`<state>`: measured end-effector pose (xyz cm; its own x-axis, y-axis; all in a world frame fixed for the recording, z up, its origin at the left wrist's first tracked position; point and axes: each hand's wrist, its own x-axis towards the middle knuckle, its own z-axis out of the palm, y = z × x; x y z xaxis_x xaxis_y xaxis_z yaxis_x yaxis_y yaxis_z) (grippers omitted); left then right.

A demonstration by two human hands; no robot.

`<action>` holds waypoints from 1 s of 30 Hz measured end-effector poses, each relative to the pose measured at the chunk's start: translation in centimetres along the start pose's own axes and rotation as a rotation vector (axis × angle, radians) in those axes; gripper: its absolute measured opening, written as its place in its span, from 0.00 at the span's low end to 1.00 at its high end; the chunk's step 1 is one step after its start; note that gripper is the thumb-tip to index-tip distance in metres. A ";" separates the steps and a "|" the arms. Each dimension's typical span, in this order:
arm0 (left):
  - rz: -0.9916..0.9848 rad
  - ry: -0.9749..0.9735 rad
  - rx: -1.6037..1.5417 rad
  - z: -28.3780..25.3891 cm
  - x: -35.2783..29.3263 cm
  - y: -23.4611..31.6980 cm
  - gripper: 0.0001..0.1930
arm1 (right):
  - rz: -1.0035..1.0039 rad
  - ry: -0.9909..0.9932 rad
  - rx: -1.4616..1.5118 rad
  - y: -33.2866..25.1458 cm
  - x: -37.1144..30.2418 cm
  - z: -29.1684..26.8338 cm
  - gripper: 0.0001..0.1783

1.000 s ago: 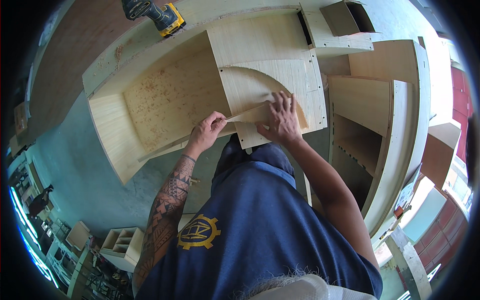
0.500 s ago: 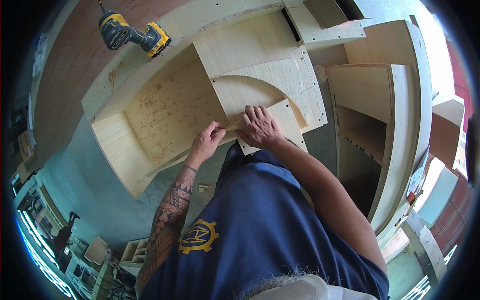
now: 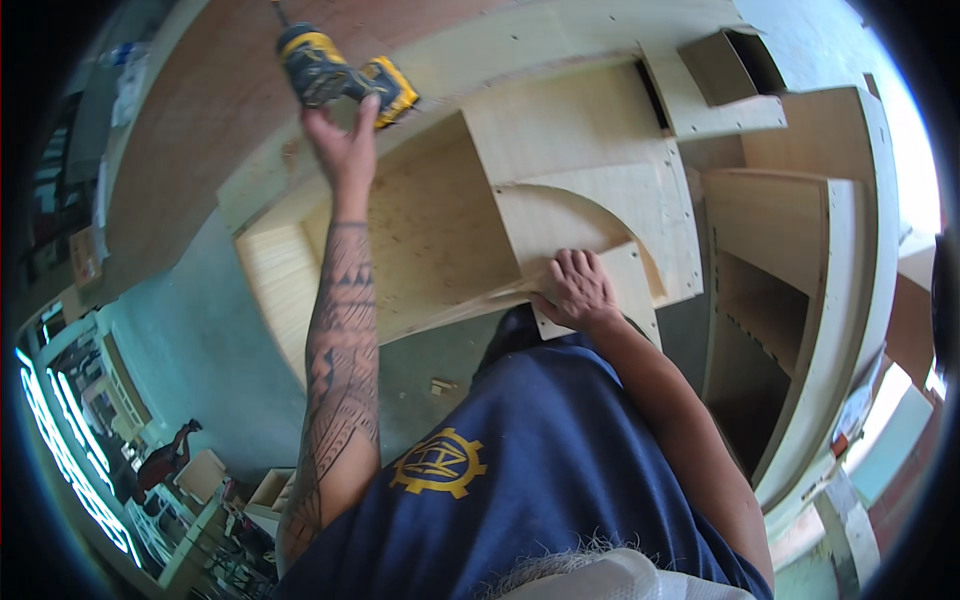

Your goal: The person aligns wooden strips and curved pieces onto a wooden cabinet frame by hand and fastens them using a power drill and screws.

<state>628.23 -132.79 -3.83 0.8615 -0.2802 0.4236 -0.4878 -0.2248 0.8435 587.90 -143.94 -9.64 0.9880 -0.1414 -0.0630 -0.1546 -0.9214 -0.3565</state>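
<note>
And here's the left hand out at the power drill, thumb and fingers parted about its handle; from here I can't tell whether that grip has closed. The drill is over the near edge of the reddish-brown bench, beside the cabinet's far rim; lying there or lifted, I can't say. Looks a dense, stiff lump, likely heavy at body and battery, so the handle between them is the place to hold.

Down at the cabinet's near edge, the right hand lies over a small pale panel, fingers close together on top; whether the thumb hooks under, I can't see. That panel looks light and stiff, probably smooth-faced, best held by its edges. Just beyond it, a curved cut-out sweeps along the pale board.

Around us, grey-green floor, a small offcut lying on it, and over at the right a second cabinet, its dark compartments facing us.
</note>
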 end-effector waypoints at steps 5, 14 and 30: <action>-0.316 -0.053 -0.290 3.6 2.4 2.2 0.19 | 0.035 -0.074 0.001 0.2 -0.7 0.2 0.35; -0.253 0.041 -0.518 2.2 -1.4 7.7 0.26 | 0.051 -0.140 0.003 0.4 -1.0 -0.5 0.35; -0.533 -0.844 0.103 -9.3 -32.8 19.6 0.18 | -0.040 0.067 0.079 1.5 -1.4 0.1 0.32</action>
<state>591.76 -119.30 1.92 0.6085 -0.6806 -0.4082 -0.1117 -0.5827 0.8050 586.31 -145.09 -10.15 0.9912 -0.1314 0.0140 -0.1127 -0.8958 -0.4300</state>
